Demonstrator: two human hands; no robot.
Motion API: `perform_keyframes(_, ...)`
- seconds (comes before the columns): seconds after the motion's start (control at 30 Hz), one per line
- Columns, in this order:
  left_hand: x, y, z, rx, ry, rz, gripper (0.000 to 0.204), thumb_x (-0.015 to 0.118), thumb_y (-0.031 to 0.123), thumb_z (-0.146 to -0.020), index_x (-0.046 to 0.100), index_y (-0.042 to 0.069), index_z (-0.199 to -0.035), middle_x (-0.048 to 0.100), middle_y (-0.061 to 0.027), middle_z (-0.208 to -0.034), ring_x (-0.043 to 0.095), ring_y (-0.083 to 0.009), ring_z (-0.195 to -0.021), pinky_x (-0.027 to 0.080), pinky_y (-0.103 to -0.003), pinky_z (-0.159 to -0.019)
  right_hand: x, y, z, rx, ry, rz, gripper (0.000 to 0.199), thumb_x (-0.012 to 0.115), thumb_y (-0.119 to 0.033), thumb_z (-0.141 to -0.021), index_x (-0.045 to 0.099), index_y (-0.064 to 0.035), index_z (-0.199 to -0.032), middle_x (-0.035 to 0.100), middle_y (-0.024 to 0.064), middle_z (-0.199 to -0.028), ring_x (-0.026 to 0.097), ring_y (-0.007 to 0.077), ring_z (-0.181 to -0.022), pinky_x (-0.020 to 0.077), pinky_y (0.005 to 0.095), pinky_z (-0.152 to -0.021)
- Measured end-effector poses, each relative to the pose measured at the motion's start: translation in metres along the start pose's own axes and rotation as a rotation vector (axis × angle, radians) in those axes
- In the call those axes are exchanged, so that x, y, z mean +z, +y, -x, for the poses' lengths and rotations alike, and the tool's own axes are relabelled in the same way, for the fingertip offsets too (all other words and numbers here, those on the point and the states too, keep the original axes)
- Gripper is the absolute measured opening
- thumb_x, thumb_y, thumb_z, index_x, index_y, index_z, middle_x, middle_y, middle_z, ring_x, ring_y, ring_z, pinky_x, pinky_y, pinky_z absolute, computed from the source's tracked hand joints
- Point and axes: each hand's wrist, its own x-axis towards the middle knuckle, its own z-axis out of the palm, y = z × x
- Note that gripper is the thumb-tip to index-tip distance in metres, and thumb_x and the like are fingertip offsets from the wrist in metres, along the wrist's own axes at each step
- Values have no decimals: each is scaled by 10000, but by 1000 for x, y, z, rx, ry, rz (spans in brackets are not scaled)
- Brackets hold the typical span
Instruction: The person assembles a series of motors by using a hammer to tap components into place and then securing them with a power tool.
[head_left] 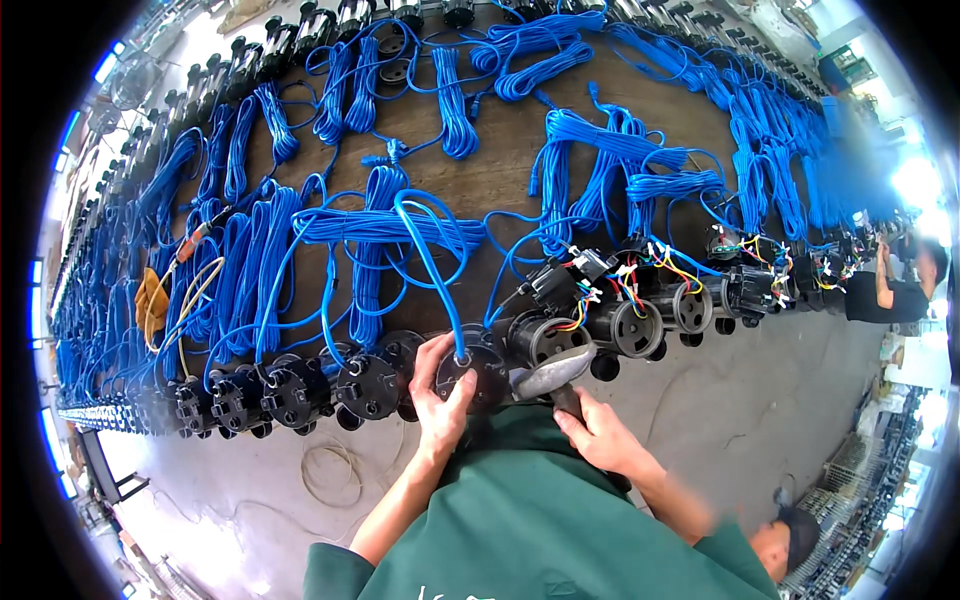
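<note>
My left hand [440, 395] grips the near-left edge of a round black end cap [480, 368], thumb on its face and fingers around the side. A blue cable [425, 265] rises from the cap toward the coils on the table. In my right hand [603, 436] is a mallet by its dark handle. The mallet's grey head [553, 374] is just right of the cap; whether they touch I cannot tell. Right of the mallet, an open black cylinder [543, 338] shows coloured wires, with a dark connector block [566, 284] above it.
Bundled blue cables [375, 230] cover much of the brown table [420, 185]. Capped black units [368, 385] line the near edge to the left, open wired cylinders [625, 326] to the right. An orange-handled tool [193, 242] lies left. Co-workers [905, 275] are at the right and lower right.
</note>
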Motion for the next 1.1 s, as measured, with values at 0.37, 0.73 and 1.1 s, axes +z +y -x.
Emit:
perform_keyframes(0.37, -2, -1, -1, -3, -8, -16, 574, 763, 268, -825, 661, -16, -1312, 626, -175, -1329, 597, -314, -1253, 437, -432, -1116, -10, -10, 1, 47, 0, -18, 352, 626, -313, -1060, 572, 2, -1207, 655, 112, -794, 610, 182, -723, 506, 401, -703)
perform_keyframes(0.73, -3, 10, -2, 39, -91, 10, 582, 740, 330, -893, 630, 9, -1365, 476, -203, -1583, 442, -337, -1474, 322, -482, -1219, -13, -19, 4, 22, 51, 27, 398, 621, -325, -1051, 577, 9, -1265, 719, 283, -1005, 718, 411, -962, 524, 494, -849)
perform_keyframes(1.1, -4, -27, 0, 167, -160, 3, 1066, 956, 200, -686, 360, -8, -1545, 552, -180, -1436, 604, -274, -1291, 488, -416, -1129, -27, -50, 19, -120, 98, -24, 238, 635, -238, -1055, 605, -13, -1127, 652, 124, -781, 598, 220, -685, 484, 388, -674)
